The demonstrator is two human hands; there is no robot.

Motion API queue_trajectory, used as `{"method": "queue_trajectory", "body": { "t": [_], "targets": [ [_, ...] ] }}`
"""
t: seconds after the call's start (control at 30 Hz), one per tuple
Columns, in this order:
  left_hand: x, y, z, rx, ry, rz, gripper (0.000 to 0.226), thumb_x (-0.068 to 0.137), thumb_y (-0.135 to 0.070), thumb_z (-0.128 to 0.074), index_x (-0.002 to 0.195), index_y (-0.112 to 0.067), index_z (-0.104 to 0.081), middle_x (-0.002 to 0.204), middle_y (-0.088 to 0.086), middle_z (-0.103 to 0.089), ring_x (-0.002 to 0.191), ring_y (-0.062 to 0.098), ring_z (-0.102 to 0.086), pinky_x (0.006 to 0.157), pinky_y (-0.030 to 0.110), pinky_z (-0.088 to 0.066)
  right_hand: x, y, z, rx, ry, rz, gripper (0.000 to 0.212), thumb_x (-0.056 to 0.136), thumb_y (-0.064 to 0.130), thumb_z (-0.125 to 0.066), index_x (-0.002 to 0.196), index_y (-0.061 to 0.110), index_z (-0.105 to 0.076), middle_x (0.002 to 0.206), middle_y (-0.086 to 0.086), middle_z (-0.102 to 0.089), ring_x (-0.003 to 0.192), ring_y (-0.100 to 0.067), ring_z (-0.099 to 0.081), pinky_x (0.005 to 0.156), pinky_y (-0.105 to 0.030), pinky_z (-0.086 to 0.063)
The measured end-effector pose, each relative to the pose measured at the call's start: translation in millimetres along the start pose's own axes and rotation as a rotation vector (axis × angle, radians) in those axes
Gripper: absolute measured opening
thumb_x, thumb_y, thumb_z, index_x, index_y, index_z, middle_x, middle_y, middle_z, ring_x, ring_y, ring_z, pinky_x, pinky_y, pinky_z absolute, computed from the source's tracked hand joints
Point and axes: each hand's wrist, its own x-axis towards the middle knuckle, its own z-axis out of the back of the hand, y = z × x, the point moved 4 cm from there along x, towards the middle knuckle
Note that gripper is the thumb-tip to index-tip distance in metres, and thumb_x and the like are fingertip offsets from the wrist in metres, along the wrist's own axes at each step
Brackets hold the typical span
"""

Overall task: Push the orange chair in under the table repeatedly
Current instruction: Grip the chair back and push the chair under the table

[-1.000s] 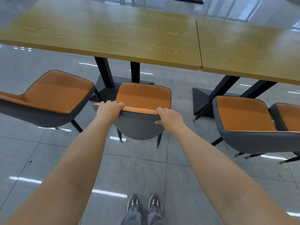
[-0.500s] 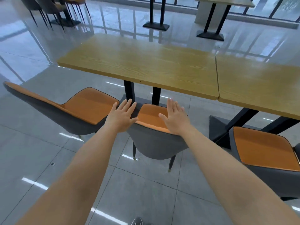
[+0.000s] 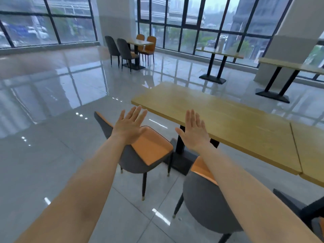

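Observation:
The orange chair (image 3: pixel 201 199), grey-backed with an orange seat, stands low in the middle with its seat tucked under the near edge of the long wooden table (image 3: pixel 228 120). My right forearm crosses over its back. Both hands are raised in the air with fingers spread and touch nothing. My left hand (image 3: pixel 129 125) hovers in front of a neighbouring chair. My right hand (image 3: pixel 194 130) hovers in front of the table's left end.
A second orange and grey chair (image 3: pixel 149 151) stands left of the table, angled outward. Black table legs on a base plate (image 3: pixel 180 155) sit between the chairs. More tables and chairs (image 3: pixel 133 48) stand by the far windows. Glossy tiled floor spreads to the left.
Both hands let go of the chair's back and rose, fingers spread. The chair slid in under the table. The view lifted from the floor to the room.

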Motion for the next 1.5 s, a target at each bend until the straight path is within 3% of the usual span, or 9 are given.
{"method": "queue_trajectory", "body": {
  "t": [0.27, 0.4, 0.73, 1.0, 1.17, 1.37, 1.5],
  "targets": [
    [8, 190, -13, 0.063, 0.043, 0.019, 0.067, 0.096, -0.052, -0.026, 0.147, -0.025, 0.008, 0.158, 0.001, 0.009, 0.145, 0.017, 0.008, 0.117, 0.044, 0.003, 82, 170, -41, 0.096, 0.040, 0.032, 0.073, 0.097, 0.051, -0.019, 0.140, 0.013, 0.026, 0.152, -0.005, 0.028, 0.141, -0.022, 0.023, 0.115, -0.037, 0.012],
    [25, 250, -37, 0.066, 0.083, 0.017, 0.068, 0.095, -0.053, -0.024, 0.147, -0.024, 0.008, 0.158, 0.001, 0.008, 0.145, 0.018, 0.007, 0.117, 0.044, 0.002, 121, 226, -68, 0.093, 0.096, 0.049, 0.075, 0.097, 0.050, -0.022, 0.140, 0.012, 0.025, 0.153, -0.007, 0.026, 0.142, -0.023, 0.020, 0.116, -0.040, 0.009],
    [108, 327, -121, 0.062, 0.226, -0.095, 0.074, 0.094, -0.055, -0.030, 0.147, -0.022, 0.010, 0.158, 0.003, 0.008, 0.146, 0.019, 0.006, 0.117, 0.045, 0.001, 216, 288, -168, 0.071, 0.225, 0.035, 0.078, 0.094, 0.056, -0.019, 0.139, 0.012, 0.027, 0.153, -0.006, 0.026, 0.142, -0.023, 0.020, 0.115, -0.039, 0.009],
    [164, 346, -175, 0.104, 0.368, -0.281, 0.085, 0.090, -0.054, -0.044, 0.147, -0.021, 0.010, 0.158, 0.004, 0.008, 0.146, 0.020, 0.005, 0.118, 0.045, 0.000, 246, 298, -219, 0.090, 0.312, -0.095, 0.080, 0.093, 0.057, -0.021, 0.140, 0.013, 0.026, 0.154, -0.007, 0.024, 0.142, -0.024, 0.019, 0.116, -0.040, 0.007],
    [192, 343, -213, 0.111, 0.394, -0.444, 0.095, 0.085, -0.050, -0.057, 0.147, -0.020, 0.008, 0.159, 0.005, 0.005, 0.146, 0.021, 0.003, 0.118, 0.045, -0.002, 243, 300, -248, 0.117, 0.364, -0.274, 0.081, 0.093, 0.057, -0.024, 0.142, 0.013, 0.023, 0.155, -0.007, 0.019, 0.143, -0.024, 0.013, 0.117, -0.040, 0.002],
    [216, 337, -251, 0.123, 0.483, -0.640, 0.085, 0.088, -0.031, -0.059, 0.148, -0.024, 0.001, 0.158, 0.008, 0.004, 0.146, 0.024, 0.003, 0.117, 0.049, -0.004, 246, 302, -253, 0.130, 0.294, -0.410, 0.082, 0.093, 0.043, -0.046, 0.146, 0.009, 0.007, 0.157, -0.010, -0.007, 0.144, -0.027, -0.008, 0.117, -0.041, -0.009],
    [230, 335, -262, 0.142, 0.549, -0.699, 0.069, 0.086, -0.022, -0.061, 0.143, -0.029, -0.022, 0.158, 0.010, -0.002, 0.145, 0.027, -0.003, 0.116, 0.051, -0.009, 254, 296, -256, 0.045, 0.307, -0.427, 0.063, 0.086, 0.025, -0.062, 0.138, 0.008, -0.029, 0.137, -0.013, -0.047, 0.127, -0.032, -0.040, 0.107, -0.041, -0.029]
  ]
}}
